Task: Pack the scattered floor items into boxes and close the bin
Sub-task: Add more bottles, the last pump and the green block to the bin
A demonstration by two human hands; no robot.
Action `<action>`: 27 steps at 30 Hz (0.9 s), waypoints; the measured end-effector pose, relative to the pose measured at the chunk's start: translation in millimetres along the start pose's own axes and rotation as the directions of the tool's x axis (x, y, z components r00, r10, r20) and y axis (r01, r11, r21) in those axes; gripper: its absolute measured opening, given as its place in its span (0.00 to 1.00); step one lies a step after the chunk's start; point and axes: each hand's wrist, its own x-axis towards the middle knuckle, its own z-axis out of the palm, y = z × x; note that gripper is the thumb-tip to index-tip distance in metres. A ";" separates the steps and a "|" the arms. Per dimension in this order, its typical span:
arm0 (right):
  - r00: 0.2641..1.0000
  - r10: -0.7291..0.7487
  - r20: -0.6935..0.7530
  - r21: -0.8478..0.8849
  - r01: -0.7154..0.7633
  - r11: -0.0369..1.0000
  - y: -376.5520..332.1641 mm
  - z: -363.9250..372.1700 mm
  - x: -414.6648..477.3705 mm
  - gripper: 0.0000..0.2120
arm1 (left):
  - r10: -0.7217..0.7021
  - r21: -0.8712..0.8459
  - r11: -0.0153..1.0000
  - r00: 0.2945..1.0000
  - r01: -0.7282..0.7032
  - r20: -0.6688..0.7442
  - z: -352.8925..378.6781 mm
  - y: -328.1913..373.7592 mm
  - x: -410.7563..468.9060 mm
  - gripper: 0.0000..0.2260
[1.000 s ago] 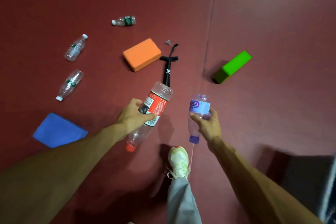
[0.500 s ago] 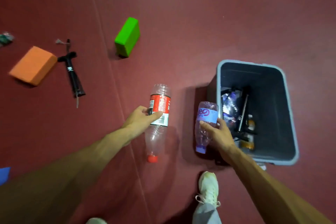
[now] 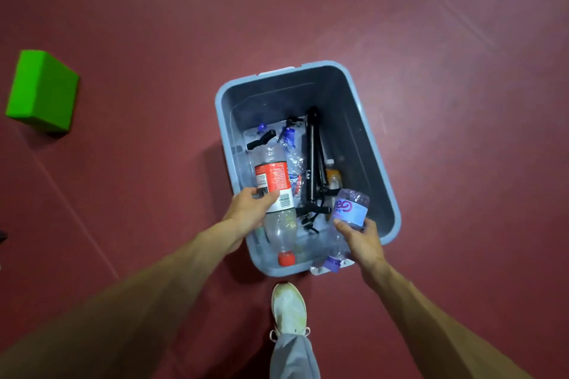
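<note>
Two hands over the open grey bin [image 3: 383,163]: left hand [image 3: 251,212] gripping red-label bottle [image 3: 275,194], right hand [image 3: 361,238] gripping purple-label bottle [image 3: 349,209], both caps toward the bin's near rim. Green block [image 3: 41,91] on floor, well left of bin.

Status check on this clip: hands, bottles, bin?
Left hand grips red-label bottle, right hand grips purple-label bottle. Both over open grey bin, not released. Green block on floor, nothing blocking.
</note>
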 end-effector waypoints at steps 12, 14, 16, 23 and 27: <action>0.996 -0.088 0.017 -0.340 0.088 0.936 -78.1 101.0 -50.1 0.18 | 0.026 0.011 1.000 0.998 -0.025 -0.051 -147.6 0.4 -6.8 0.12; 0.989 -0.132 0.068 -0.363 0.148 0.920 -100.7 147.3 -70.1 0.22 | 0.045 0.052 0.998 0.994 -0.040 -0.104 -204.4 -6.9 -9.9 0.11; 0.975 -0.185 0.121 -0.401 0.218 0.890 -124.3 203.7 -92.6 0.22 | 0.056 0.034 0.998 0.986 -0.051 -0.160 -267.5 -15.2 -16.1 0.11; 0.914 -0.254 0.315 -0.392 0.369 0.842 -204.6 421.7 -200.8 0.24 | 0.052 -0.099 0.991 0.952 -0.086 -0.300 -497.9 -63.9 -72.1 0.11; 0.842 -0.295 0.452 -0.357 0.474 0.805 -240.1 524.3 -264.3 0.24 | 0.009 -0.168 0.982 0.903 -0.089 -0.430 -616.0 -97.7 -112.0 0.11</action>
